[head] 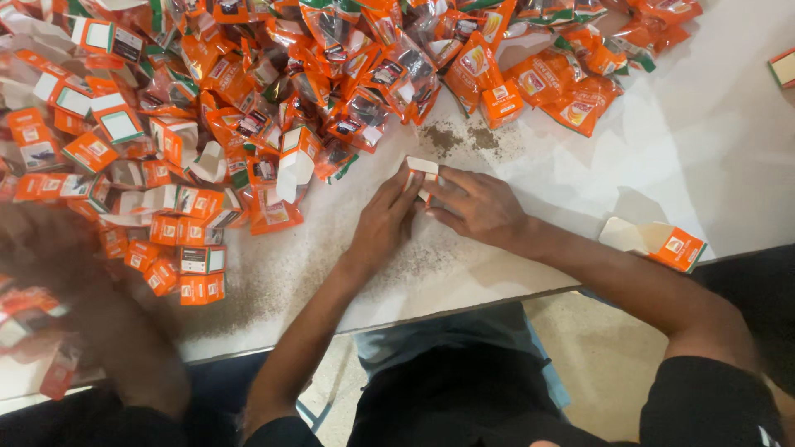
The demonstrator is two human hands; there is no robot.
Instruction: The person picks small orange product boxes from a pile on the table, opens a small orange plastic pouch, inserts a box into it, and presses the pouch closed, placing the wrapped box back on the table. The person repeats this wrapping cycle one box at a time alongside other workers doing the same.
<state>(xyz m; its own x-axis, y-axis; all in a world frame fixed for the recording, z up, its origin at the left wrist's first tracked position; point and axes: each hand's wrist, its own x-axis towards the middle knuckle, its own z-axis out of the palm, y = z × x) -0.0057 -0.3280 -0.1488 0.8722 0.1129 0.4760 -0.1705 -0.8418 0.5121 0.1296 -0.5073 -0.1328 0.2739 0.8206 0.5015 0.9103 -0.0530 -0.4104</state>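
From the head camera, both hands meet on the white table [712, 174], a little back from its near edge and about midway along it. The left hand [383, 222] and the right hand [479, 207] close their fingers around one small carton [422, 170], white with an orange edge, which stands on the table surface between the fingertips. The left fingers press its left side and the right fingers wrap its right side and near face, so both hands grip the same carton.

Just behind the carton, toward the far edge, a patch of brown powder [460, 136] is spilled on the table. Beyond it and across the whole far left part lies a big heap of orange packets [348, 74], some clear-fronted with dark contents, mixed with small orange and white boxes [195, 265] that spread down toward the near left edge.

Near the right end of the near edge, just beside the right forearm, an open orange carton [662, 242] lies on its side with its white flap out. At the left, a blurred arm of another person [124, 348] reaches over the near edge by the boxes.
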